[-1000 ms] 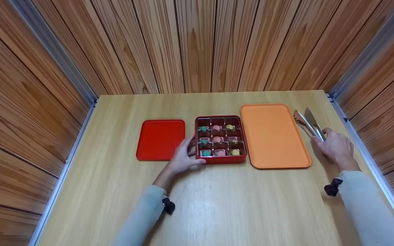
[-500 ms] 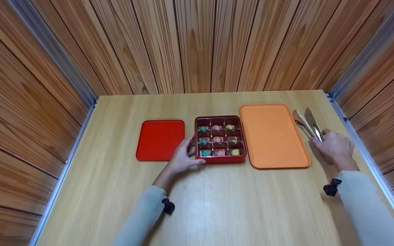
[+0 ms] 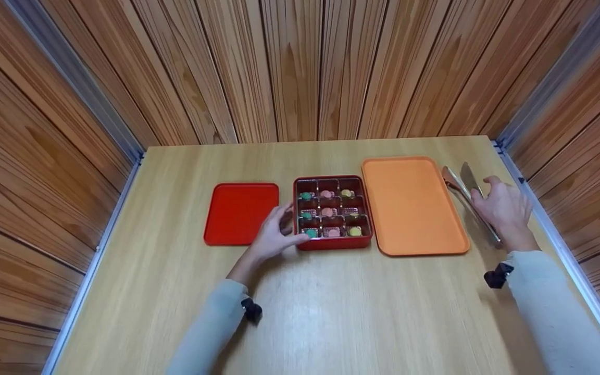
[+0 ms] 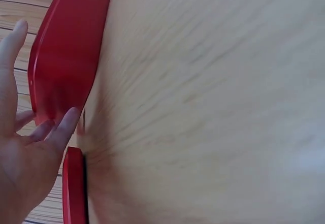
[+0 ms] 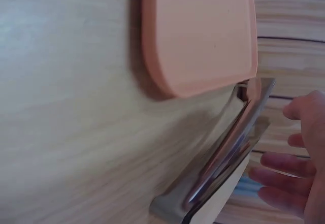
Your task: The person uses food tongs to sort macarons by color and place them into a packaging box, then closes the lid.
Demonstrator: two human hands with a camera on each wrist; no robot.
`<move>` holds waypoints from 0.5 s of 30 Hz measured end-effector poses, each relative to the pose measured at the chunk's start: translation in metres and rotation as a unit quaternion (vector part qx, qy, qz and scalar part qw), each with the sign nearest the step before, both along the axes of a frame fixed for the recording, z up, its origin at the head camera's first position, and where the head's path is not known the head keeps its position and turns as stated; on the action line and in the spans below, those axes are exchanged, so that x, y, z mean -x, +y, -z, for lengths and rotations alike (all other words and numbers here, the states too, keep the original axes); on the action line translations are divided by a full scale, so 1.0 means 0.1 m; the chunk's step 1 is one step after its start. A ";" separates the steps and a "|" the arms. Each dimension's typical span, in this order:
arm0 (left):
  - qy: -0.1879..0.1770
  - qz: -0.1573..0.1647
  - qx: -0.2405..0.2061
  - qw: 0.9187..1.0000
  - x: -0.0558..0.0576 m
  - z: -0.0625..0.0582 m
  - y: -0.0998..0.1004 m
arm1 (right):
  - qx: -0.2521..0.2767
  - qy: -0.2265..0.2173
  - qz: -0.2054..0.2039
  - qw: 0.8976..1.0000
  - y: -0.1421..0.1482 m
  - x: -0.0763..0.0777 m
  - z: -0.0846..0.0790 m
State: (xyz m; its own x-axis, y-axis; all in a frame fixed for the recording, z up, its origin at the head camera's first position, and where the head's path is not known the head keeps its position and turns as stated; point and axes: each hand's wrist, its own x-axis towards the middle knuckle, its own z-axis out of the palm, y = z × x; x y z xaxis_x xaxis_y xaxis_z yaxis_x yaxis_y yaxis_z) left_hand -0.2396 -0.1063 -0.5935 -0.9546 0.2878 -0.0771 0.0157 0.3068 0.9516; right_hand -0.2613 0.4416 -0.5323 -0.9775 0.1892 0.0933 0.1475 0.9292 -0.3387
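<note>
My left hand (image 3: 274, 235) is at the left front corner of a red box (image 3: 335, 244), its thumb overlapping the corner and its fingers along the left wall. The box's clear divided tray holds green, pink and yellow sweets (image 3: 327, 212), one per compartment. In the left wrist view the fingertips (image 4: 69, 120) are right at the red wall. Over on the right, metal tongs (image 3: 479, 214) lie beside a flat metal blade (image 3: 469, 176). My right hand (image 3: 505, 208) hovers over the blade's near part, fingers loosely bent and apart from the tongs (image 5: 223, 148), hiding the blade's handle end.
A red lid (image 3: 240, 213) lies left of the box, close to my left hand. An orange tray (image 3: 417, 208) lies between the box and the tongs. Wood-panelled walls (image 3: 300, 73) with metal edge rails enclose the table (image 3: 362, 312) at the back and sides.
My right hand has let go of the tongs and lifted up and away, leaving their handle end uncovered. The left hand stays at the box corner, its thumb slightly raised. The view shifted slightly.
</note>
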 end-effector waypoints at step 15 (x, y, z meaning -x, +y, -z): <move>0.047 -0.046 0.032 0.997 0.23 -0.22 -0.29 | 0.025 0.027 -0.066 0.997 -0.69 0.29 -0.07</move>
State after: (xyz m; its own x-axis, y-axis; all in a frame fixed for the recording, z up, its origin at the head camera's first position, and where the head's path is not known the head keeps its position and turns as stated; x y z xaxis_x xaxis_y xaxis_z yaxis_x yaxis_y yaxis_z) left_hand -0.2622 -0.1351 -0.5716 -0.9805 0.1963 -0.0014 0.0730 0.3710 0.9258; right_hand -0.2898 0.3729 -0.5250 -0.9881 0.0644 0.1400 0.0049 0.9211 -0.3893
